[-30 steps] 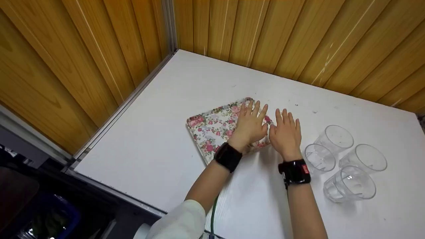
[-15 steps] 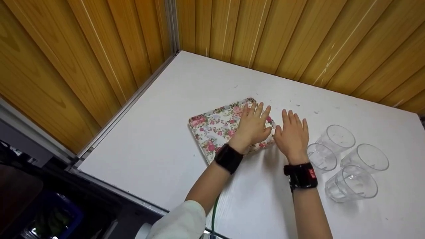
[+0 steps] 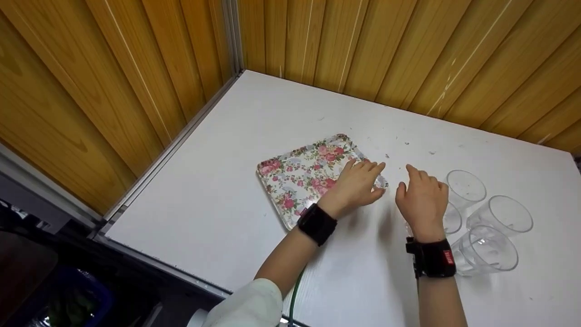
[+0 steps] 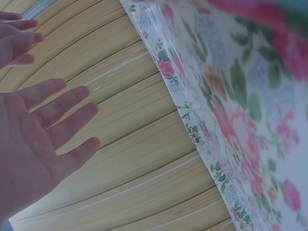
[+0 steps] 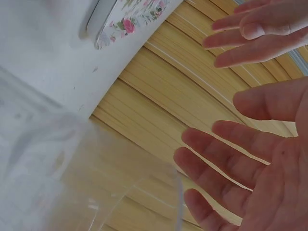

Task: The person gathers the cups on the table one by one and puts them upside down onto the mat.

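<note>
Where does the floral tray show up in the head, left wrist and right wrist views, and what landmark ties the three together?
Head: floral tray lies left of centre on the white table, its near right corner under the left hand.
Left wrist: it fills the right side, rim running diagonally.
Right wrist: only a corner shows, top left.
Shared landmark: the wood-panelled wall, seen behind the hands in both wrist views.

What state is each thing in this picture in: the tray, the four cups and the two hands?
Tray: flat on the table, nothing standing in it.
Four cups: upright, empty, clustered on the table right of the tray.
Left hand: open, over the tray's right edge.
Right hand: open, holding nothing, beside the cups.
</note>
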Motion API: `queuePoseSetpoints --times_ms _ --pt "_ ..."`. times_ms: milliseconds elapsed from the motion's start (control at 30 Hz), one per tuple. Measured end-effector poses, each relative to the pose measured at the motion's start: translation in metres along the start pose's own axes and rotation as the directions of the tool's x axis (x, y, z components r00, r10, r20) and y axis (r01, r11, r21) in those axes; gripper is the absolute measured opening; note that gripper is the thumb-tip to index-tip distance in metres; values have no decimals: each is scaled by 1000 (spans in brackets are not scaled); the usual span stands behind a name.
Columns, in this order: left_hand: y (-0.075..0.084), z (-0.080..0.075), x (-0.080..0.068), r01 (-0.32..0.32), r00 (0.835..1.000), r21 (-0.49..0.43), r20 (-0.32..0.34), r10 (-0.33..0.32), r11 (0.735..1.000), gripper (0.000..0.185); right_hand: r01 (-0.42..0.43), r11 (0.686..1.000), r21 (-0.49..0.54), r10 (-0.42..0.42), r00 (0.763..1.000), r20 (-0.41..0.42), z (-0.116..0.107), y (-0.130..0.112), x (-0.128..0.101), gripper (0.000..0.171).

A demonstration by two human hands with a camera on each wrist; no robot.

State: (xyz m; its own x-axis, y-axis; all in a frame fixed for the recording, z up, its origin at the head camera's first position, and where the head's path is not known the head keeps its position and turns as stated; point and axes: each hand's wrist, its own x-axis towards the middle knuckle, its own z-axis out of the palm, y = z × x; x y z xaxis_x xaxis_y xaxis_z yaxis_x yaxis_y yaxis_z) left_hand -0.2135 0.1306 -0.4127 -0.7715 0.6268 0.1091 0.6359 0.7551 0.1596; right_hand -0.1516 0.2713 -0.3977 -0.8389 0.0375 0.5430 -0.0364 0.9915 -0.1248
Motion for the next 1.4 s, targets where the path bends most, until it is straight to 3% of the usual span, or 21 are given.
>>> queuePoseSetpoints --times_ms 133,300,533,733,867,1100,1233,1400 --pt "4 2 1 -41 999 -45 24 42 998 60 -9 1000 -2 9 1000 -25 -6 5 -6 26" --pt "6 5 3 -43 998 -69 51 47 997 62 -43 999 7 43 999 -24 -12 10 -14 17" --pt "10 9 3 -66 996 -93 50 71 993 73 -136 989 55 135 991 24 -13 14 -26 5" --pt "13 9 3 -87 993 -95 69 94 992 73 -203 977 71 198 978 68 -16 18 -31 11" --pt "14 10 4 -95 992 -82 74 101 992 71 -263 962 80 249 957 149 -20 19 -32 17" --pt "16 12 3 -98 993 -92 56 104 991 66 -264 962 77 231 928 293 -21 21 -34 22" --pt "15 12 3 -109 993 -93 44 113 990 65 -243 968 61 216 934 286 -19 20 -33 19" --pt "14 10 3 -124 992 -90 22 126 988 63 -233 971 46 218 952 213 -19 21 -32 26"
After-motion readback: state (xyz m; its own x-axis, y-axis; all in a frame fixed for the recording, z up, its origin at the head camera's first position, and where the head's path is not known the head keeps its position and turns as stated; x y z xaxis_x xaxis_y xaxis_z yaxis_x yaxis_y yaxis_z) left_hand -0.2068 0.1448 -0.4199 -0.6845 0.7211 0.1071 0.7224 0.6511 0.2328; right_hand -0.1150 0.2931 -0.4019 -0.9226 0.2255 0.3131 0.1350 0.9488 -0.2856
